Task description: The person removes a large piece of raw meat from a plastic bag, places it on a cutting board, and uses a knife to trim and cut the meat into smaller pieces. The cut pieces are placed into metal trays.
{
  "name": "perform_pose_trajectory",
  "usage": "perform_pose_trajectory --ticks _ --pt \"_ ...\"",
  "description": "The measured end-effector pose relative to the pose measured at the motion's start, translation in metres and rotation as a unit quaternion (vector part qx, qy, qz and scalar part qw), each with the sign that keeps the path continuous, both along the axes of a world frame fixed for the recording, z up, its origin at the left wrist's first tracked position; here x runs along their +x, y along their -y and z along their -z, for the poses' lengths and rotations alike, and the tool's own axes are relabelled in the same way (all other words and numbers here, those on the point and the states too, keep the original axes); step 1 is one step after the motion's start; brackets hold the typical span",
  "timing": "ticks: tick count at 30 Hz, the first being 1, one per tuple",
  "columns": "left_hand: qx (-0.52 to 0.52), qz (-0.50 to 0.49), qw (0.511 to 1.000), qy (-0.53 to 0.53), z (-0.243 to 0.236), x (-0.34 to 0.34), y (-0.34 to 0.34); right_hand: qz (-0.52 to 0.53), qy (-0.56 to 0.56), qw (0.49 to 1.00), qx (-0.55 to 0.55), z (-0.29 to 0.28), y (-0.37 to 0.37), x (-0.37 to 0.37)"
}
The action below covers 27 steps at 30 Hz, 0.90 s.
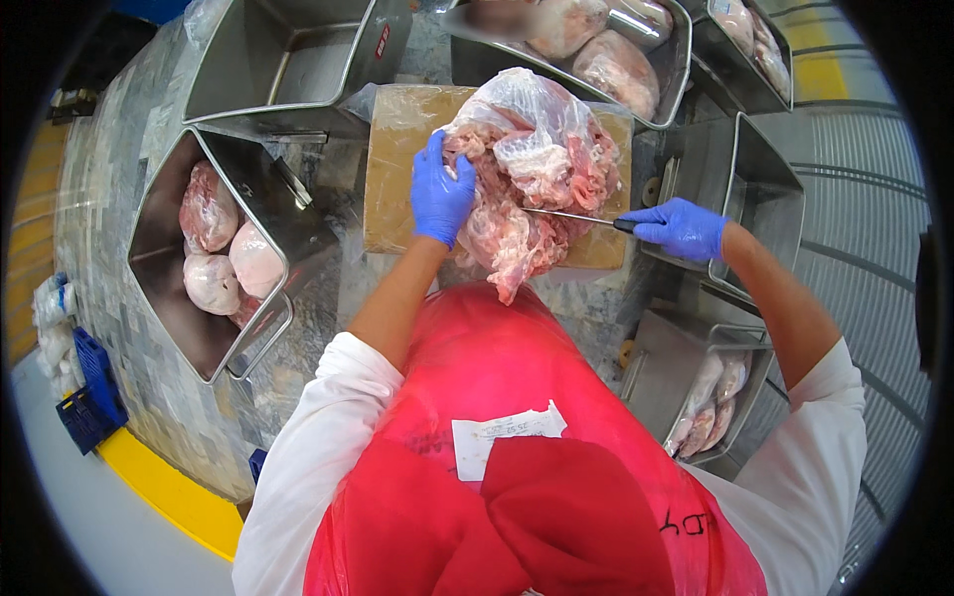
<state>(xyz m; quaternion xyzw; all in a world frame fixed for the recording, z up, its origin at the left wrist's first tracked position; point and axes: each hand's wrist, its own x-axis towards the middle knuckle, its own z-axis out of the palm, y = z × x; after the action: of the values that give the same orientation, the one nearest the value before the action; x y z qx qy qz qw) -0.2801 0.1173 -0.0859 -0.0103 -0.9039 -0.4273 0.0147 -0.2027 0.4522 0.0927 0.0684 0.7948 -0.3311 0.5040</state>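
Note:
A big piece of raw meat (542,144), pink with white fat and membrane, lies on a tan board (395,199) in front of me. My left hand (442,194), in a blue glove, grips its left edge with the fingers closed. My right hand (686,230), also gloved in blue, is closed round the dark handle of a knife (571,215). The thin blade points left, and its tip reaches the middle of the meat. Part of the meat hangs over the board's near edge.
Metal bins surround the board: one with several meat pieces (211,283) at left, a bin (283,55) at far left, a meat-filled bin (686,60) at far right. More bins (770,214) stand at right. Blue crates (94,382) sit on the lower left.

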Motion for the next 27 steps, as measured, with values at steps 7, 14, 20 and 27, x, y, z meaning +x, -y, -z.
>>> perform_pose_trajectory --ticks 7,14,20,27 --pt "-0.014 -0.027 1.0 0.003 -0.005 0.007 -0.002 0.008 -0.23 0.961 0.154 0.032 0.077 0.096" --pt "-0.002 -0.008 1.0 0.007 0.004 0.003 0.001 0.032 -0.237 0.902 0.358 0.067 0.139 0.149" --pt "-0.006 0.022 1.0 -0.002 0.006 0.003 0.009 0.174 -0.235 0.932 0.215 0.069 0.13 0.162" --pt "-0.128 0.339 0.904 -0.228 -0.04 0.012 0.014 0.079 -0.207 0.954 0.203 0.002 0.078 0.136"
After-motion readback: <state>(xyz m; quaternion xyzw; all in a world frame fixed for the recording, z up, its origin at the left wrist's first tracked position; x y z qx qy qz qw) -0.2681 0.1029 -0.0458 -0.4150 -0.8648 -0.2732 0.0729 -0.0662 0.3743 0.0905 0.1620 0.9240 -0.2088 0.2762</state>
